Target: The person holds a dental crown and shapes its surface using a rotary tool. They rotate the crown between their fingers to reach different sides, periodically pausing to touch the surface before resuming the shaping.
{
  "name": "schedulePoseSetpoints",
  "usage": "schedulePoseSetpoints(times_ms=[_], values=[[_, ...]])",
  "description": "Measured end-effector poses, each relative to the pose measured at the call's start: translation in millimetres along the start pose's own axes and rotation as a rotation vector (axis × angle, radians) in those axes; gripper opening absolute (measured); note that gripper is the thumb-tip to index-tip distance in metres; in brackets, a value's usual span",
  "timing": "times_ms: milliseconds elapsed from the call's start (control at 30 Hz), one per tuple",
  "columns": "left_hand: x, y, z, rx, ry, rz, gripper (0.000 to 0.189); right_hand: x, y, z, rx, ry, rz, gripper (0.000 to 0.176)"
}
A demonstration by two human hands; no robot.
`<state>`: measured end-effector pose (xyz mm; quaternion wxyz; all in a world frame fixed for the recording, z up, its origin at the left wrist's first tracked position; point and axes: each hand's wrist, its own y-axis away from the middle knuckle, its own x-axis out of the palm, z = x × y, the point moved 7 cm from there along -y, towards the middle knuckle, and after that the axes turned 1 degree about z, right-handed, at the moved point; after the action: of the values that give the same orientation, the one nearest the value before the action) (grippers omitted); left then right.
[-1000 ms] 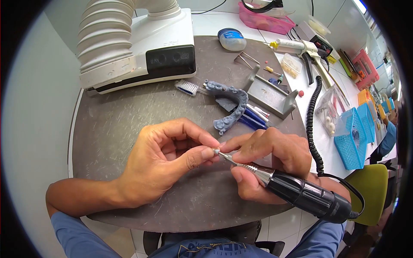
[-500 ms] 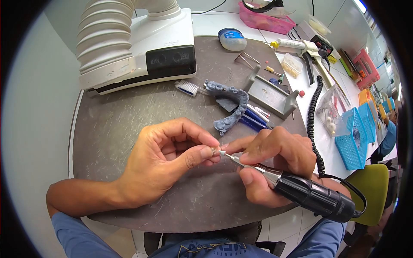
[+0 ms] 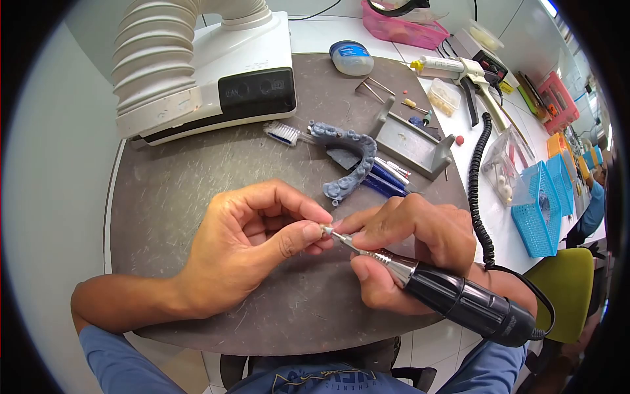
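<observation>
A plain pale wall point(image 3: 65, 197) stands at nine o'clock beside the scratched grey-brown surface point(image 3: 164, 217), its curved edge toward six. A white surface point(image 3: 504, 236) runs past three, with a green chair point(image 3: 571, 295) at four, pale floor tiles point(image 3: 433, 341) at five and a bright light point(image 3: 550, 9) near two.

And here's the left hand point(image 3: 246, 243), thumb and index finger meeting in a neat pinch, the other fingers curled behind, the left forearm point(image 3: 131, 295) running in from the side, elbow bent. Over on the right, the right hand point(image 3: 420, 243) has a firm grip, thumb underneath, index finger reaching right up beside the left fingertips! The right forearm point(image 3: 502, 285) shows only in part, bent inward.
</observation>
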<state>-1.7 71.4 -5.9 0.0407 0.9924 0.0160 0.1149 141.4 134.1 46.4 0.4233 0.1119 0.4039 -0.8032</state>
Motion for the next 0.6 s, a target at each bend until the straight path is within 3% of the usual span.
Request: schedulePoseSetpoints(times_ms=[600], values=[[2.1,0.8,-1.3,0.014,0.012,0.02,0.01,1.2,-0.4,0.6,-0.008,-0.021,0.006,0.021]])
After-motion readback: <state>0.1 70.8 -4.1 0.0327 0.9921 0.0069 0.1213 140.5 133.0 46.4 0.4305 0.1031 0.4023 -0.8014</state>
